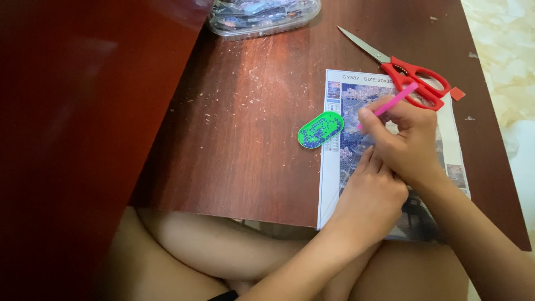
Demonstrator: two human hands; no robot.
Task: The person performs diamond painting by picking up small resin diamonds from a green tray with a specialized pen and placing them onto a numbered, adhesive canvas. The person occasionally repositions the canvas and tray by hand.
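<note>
My right hand (404,139) grips a pink pen-shaped tool (398,99) with its tip down on a bead-art canvas (345,106) lying on the brown wooden table (251,139). My left hand (370,195) rests flat on the canvas just below the right hand, touching it. A green oval tray (320,129) with small blue beads lies just left of the canvas.
Red-handled scissors (415,81) lie on the canvas's top right corner. A clear plastic box (262,17) of small packets stands at the table's far edge. A dark red panel (72,139) rises along the left. My bare legs (223,251) sit under the near edge.
</note>
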